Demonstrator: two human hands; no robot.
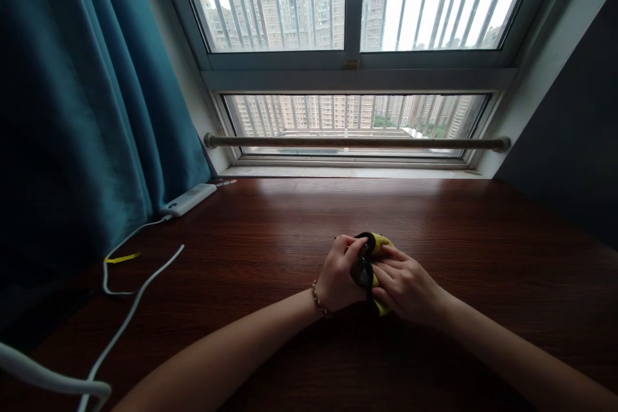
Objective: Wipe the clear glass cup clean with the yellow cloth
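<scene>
Fingers of the left hand and right hand pinch dark glasses wrapped in a yellow cloth between them, seemingly mid-wipe just above the tabletop.

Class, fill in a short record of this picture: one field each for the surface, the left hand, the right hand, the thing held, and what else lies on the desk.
surface: dark wooden desk under a barred window
left hand: grips dark glasses, beaded bracelet on the wrist
right hand: presses a yellow cloth on the glasses
others: white power bank with white cable, teal curtain at left
</scene>
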